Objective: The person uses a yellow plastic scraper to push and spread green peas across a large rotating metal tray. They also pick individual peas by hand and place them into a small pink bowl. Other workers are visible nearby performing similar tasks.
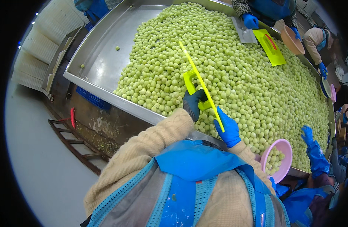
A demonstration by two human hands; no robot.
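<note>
My left hand (192,104), in a dark knit glove, grips the handle of a yellow-green plastic plastering float (201,82). The float stands on edge, its blade slanting from upper left to lower right. My right hand (228,128), in a blue glove, holds the float's near end between thumb and fingers. Beneath and around the float spreads a thick heap of small round pale-green fruit (162,65). The fruit lies in a wide shallow metal tray (103,58), whose near rim runs just in front of my apron.
Across the tray, a co-worker's blue-gloved hand (250,21) is near a second float (270,46) and a grey sheet (244,29). Others hold bowls (292,39). At right, a pink bowl (287,159) contains fruit beside a person's raised hand (307,134). A metal rack (77,144) lies left.
</note>
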